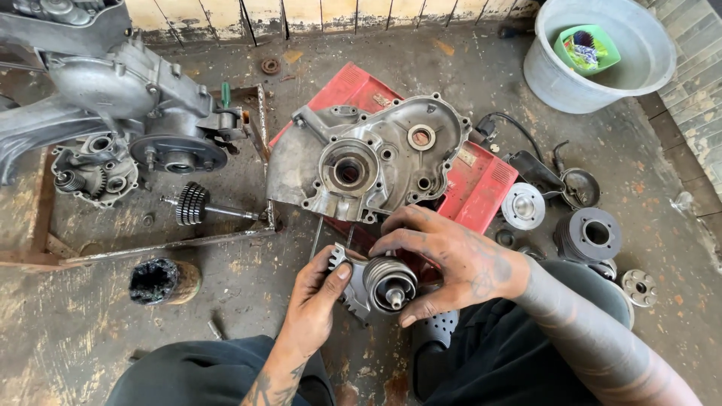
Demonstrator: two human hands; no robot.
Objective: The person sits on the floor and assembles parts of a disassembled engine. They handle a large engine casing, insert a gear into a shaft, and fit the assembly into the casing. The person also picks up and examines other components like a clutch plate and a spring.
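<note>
- Both knees in dark trousers frame the bottom of the view, and the two hands meet just above them over the stained concrete floor.
- Left hand pinches a toothed gear plate by its edge, thumb on the teeth, fingers closed behind it.
- Right hand arches over a round gear cluster with a protruding shaft, fingertips clamped around its rim; the cluster sits against the toothed plate.
- By my reading, the step in hand is mating plate and cluster, and the next move calls for lining the parts up squarely before pressing them together.
- Just beyond the right hand's knuckles, an aluminium engine crankcase half lies on a red tray.
- Well beyond the left hand, a geared shaft lies on the floor below an engine block.
- Right of the right wrist sit a finned cylinder and a round hub; far off stands a grey bucket.
</note>
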